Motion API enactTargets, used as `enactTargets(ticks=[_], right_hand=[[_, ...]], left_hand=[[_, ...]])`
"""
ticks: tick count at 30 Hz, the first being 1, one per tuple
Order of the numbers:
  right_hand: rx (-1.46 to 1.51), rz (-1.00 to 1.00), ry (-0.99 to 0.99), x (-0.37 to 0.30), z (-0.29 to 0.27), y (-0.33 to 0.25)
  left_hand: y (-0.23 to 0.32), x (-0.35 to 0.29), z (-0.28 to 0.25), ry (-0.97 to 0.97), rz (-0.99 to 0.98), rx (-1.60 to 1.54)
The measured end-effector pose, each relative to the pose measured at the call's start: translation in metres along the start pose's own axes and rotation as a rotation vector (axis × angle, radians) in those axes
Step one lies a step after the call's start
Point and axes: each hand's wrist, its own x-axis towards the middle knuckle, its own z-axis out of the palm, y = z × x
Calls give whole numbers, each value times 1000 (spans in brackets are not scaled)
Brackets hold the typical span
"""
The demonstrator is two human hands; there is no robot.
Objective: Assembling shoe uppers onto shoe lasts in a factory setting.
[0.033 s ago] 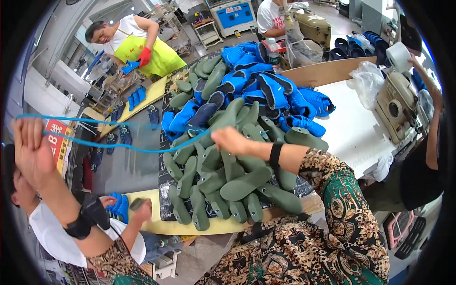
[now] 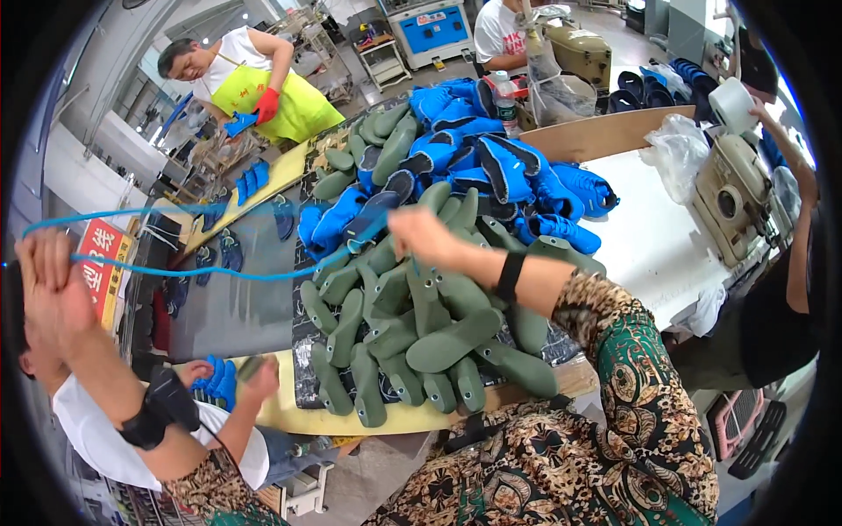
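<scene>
A long blue shoelace [image 2: 219, 273] runs in two strands across the view. At the far left my left hand [image 2: 57, 289] is raised, its fingers closed around the looped end. My right hand [image 2: 421, 238], slightly blurred, is closed at the other end of the lace, above the pile. Just left of my right hand lies a dark-soled blue shoe upper [image 2: 367, 230]; whether the lace passes through it I cannot tell. Beneath my right hand are several green shoe lasts [image 2: 456, 337], heaped on the table.
More blue shoe uppers [image 2: 504, 171] are piled behind the lasts. A grey conveyor belt [image 2: 232, 320] with dark shoes runs along the left. One co-worker in a yellow apron [image 2: 303, 105] stands far left, another in a white shirt [image 2: 96, 421] near left. A beige machine [image 2: 732, 197] stands right.
My left hand has come down slightly. My right hand has moved up a little, and the right end of the lace has shifted with it.
</scene>
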Motion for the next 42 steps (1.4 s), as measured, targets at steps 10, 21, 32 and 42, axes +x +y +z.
enactTargets(ticks=[10,21,32,42], right_hand=[[670,-121,264,30,-102,-168],[-681,-27,-229,-288,-42,-31],[-1118,120,205,-343,-2,53],[-857,686,648,-327,31,15]], left_hand=[[-130,-141,55,498,-97,379],[-246,-240,153,328,-668,23],[-296,-223,197,-292,-861,-198],[-255,-251,238,-565,-959,-129]])
